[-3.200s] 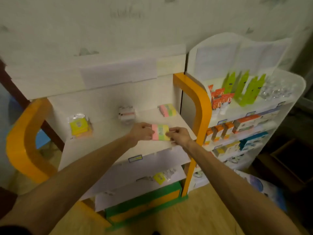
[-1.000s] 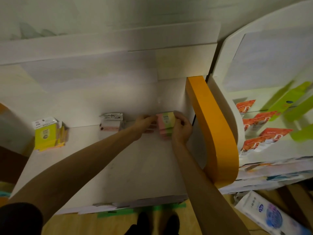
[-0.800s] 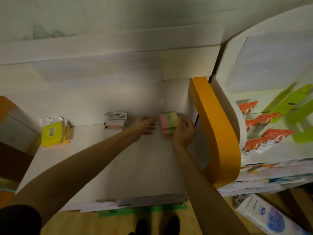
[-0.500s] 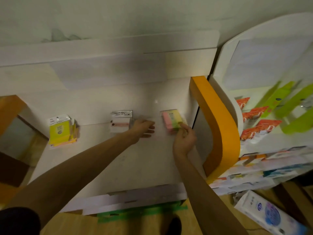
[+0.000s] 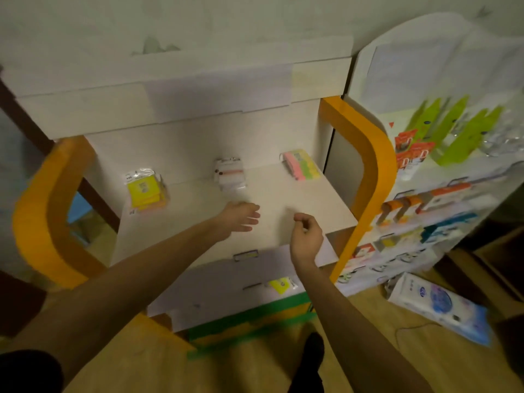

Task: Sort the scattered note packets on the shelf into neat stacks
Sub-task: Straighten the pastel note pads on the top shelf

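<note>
1. My right hand (image 5: 306, 236) hangs over the front of the white shelf (image 5: 317, 211), fingers loosely curled and holding nothing.
2. My left hand (image 5: 240, 216) is a little further in, above the middle of the shelf, fingers relaxed and spread forward, also holding nothing.
3. Along the back of the shelf sit three groups of note packets, well apart from one another and from my hands.
4. At the back left lies the yellow packet stack (image 5: 144, 190), with orange edges showing beneath it.
5. In the back middle is the white packet with a pink stripe (image 5: 229, 173).
6. At the back right, near the orange side panel (image 5: 365, 154), lies the pink, green and yellow packet stack (image 5: 301, 165), its packets lying one on another.
</note>
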